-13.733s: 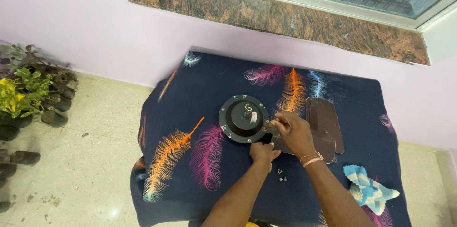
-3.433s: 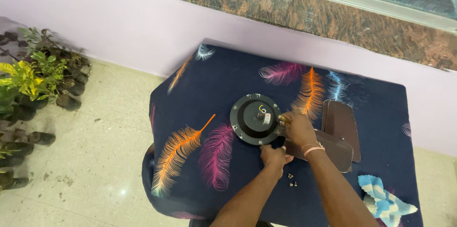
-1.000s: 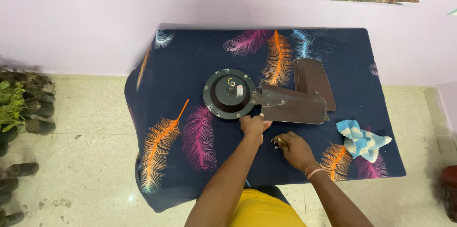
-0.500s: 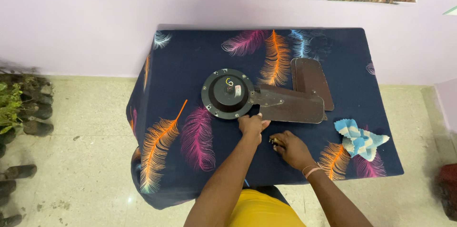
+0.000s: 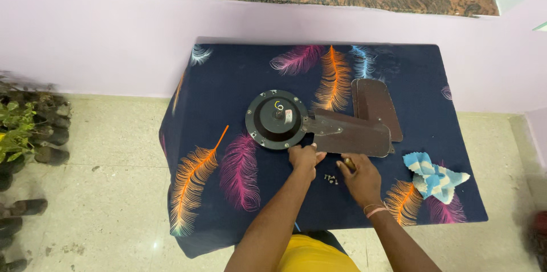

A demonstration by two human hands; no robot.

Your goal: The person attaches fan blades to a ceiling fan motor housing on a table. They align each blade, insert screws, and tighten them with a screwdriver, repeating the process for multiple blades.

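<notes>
Your left hand point(image 5: 305, 156) sits at the near rim of the round black fan motor point(image 5: 277, 119), fingers curled against its edge where the brown blade point(image 5: 351, 134) bolts on. The motor lies flat in the middle of the table, on the dark blue feather-print cloth point(image 5: 228, 84), with that blade stretching off to the right. A second brown blade point(image 5: 375, 106) lies just beyond it, on the far right side, partly tucked under the first. Your right hand point(image 5: 360, 177) rests just near of the attached blade, fingers closed around a small yellowish-handled tool point(image 5: 348, 163); only its tip shows. Between your two hands, a few small screws point(image 5: 330, 179) lie loose on the cloth. Off to the right, a crumpled blue and white rag point(image 5: 433, 175) sits well apart from your hands. Potted plants point(image 5: 25, 129) stand on the floor at far left.
</notes>
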